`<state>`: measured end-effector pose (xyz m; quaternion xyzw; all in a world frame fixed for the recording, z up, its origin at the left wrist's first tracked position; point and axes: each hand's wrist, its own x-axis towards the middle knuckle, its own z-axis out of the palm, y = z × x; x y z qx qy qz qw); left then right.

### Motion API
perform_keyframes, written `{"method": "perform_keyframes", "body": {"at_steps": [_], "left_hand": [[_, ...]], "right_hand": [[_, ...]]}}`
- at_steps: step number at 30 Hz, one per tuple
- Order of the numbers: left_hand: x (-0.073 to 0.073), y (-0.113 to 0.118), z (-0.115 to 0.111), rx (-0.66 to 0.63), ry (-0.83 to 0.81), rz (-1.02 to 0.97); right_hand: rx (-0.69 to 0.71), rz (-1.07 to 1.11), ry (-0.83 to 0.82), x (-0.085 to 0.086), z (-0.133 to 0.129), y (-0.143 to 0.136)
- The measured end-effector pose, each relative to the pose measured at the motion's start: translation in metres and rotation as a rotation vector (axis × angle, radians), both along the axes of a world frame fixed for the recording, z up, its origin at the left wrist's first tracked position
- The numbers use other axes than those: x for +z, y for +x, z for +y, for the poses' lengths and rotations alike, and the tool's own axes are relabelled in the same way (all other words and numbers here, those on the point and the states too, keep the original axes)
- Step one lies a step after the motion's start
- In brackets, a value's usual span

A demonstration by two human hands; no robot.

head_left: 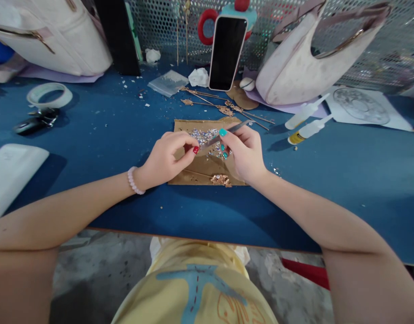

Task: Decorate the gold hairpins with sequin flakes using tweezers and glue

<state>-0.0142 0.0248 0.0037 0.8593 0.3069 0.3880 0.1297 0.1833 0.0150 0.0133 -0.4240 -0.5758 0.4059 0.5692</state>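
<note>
Between the thumb and fingers of my right hand (245, 153) is a pair of metal tweezers (211, 142), pointing left and down. My left hand (168, 155) is closed in a pinch beside the tweezer tips; whatever its fingertips hold is too small to make out. Both hands are over a brown cardboard sheet (184, 178). Small shiny rhinestones (200, 135) lie scattered on the sheet under the tweezers. A gold hairpin with an ornate head (221, 180) rests along the sheet's near edge, below my hands.
Several gold hairpins (223, 109) lie behind the cardboard. A phone (228, 53) leans upright at the back, near a plastic bag (168, 83). Two glue bottles (306, 131) stand tilted at right. White handbags (288, 67) flank the back; a tape roll (66, 96) is left.
</note>
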Motion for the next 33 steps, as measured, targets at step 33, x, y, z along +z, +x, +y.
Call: {"method": "perform_keyframes", "body": {"at_steps": [33], "left_hand": [[-0.0001,0.0037,-0.0049,0.010,-0.404,-0.282]], "right_hand": [[0.065,0.127,-0.051,0.0018,-0.0021,-0.0039]]}}
